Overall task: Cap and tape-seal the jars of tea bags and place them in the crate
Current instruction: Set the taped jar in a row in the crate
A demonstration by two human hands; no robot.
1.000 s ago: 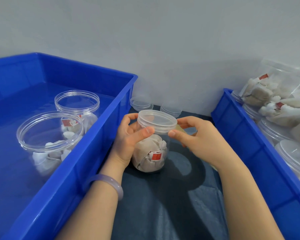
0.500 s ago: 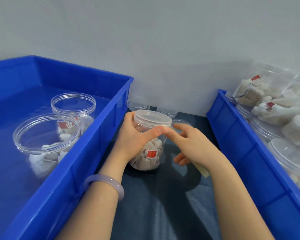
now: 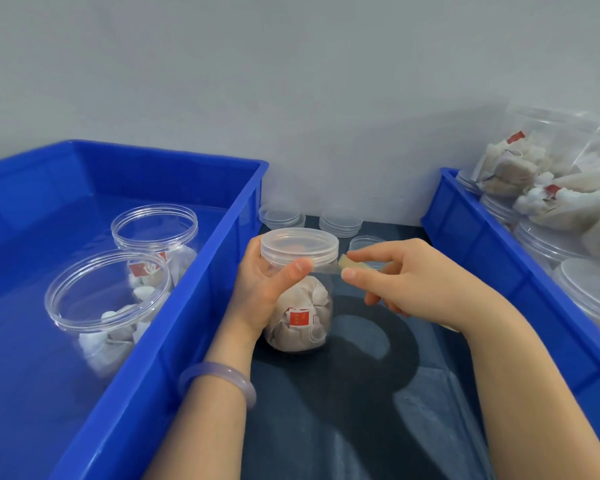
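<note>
Pulling rightward, away from the left thumb it was meeting a moment ago, the right hand (image 3: 413,282) is pinching a strip of tape (image 3: 326,269) between thumb and forefinger. Two clear jars (image 3: 108,306) are standing in the big blue crate (image 3: 187,323) on the left. Beside it, on the dark bench (image 3: 326,410), the left hand (image 3: 260,292) is gripping the jar of tea bags (image 3: 302,317), fingers wrapping round it, thumb pressing the tape's other end against the lid (image 3: 298,245).
</note>
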